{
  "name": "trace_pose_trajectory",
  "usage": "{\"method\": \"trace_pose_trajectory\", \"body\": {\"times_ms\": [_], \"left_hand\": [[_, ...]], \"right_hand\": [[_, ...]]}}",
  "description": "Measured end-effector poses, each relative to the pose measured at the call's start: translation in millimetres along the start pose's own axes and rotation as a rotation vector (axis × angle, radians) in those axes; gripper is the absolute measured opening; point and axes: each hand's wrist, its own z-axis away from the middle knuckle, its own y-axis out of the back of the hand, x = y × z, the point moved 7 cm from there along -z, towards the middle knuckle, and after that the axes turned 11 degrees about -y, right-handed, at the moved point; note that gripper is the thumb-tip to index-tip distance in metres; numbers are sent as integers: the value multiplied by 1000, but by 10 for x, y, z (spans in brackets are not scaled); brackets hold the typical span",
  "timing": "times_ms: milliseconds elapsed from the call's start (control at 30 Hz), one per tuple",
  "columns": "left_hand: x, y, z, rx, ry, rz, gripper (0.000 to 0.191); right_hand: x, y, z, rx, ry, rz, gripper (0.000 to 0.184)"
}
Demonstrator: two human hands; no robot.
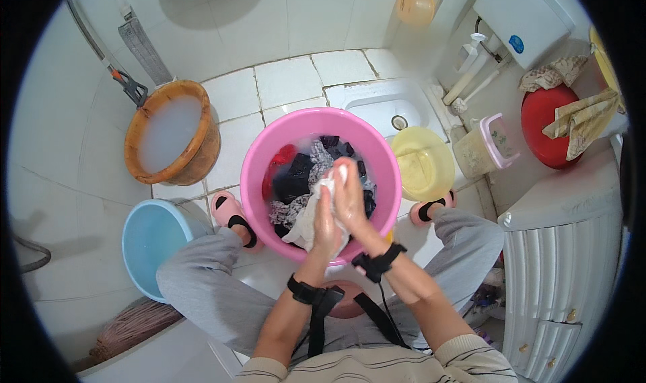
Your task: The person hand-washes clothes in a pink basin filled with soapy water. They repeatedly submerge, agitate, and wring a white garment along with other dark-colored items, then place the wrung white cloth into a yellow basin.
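Observation:
A wet white cloth (304, 225) is pressed between my two hands, above the pink plastic basin (254, 163). My left hand (325, 224) holds it from the left side, fingers stretched upward. My right hand (349, 196) lies against it from the right, and a white bit shows at its fingertips; whether that is cloth or soap I cannot tell. Below, dark wet clothes (291, 181), a black-and-white patterned garment (288, 209) and a red piece of fabric (283, 154) lie in water in the basin. Part of the white cloth is hidden by my hands.
An orange-brown tub (132, 151) of cloudy water and a light blue bucket (132, 221) stand left. To the right are a yellow basin (439, 163), a squat toilet pan (368, 96), a lidded plastic bin (477, 151) and a white cabinet (555, 267). A flat mop (144, 50) leans behind.

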Motion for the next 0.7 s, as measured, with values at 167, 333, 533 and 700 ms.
{"method": "trace_pose_trajectory", "body": {"times_ms": [167,333,533,700], "left_hand": [[221,102,-88,-31,-58,-21,57],[68,-40,188,-22,-88,38,53],[165,25,68,-12,-189,-251,48],[138,98,155,28,-105,-210,41]], "right_hand": [[-92,-254,397,-75,298,187,25],[266,-46,-156,-21,-195,-309,24],[325,-125,331,12,-137,-237,24],[763,-147,39,12,-392,-619,30]]}}
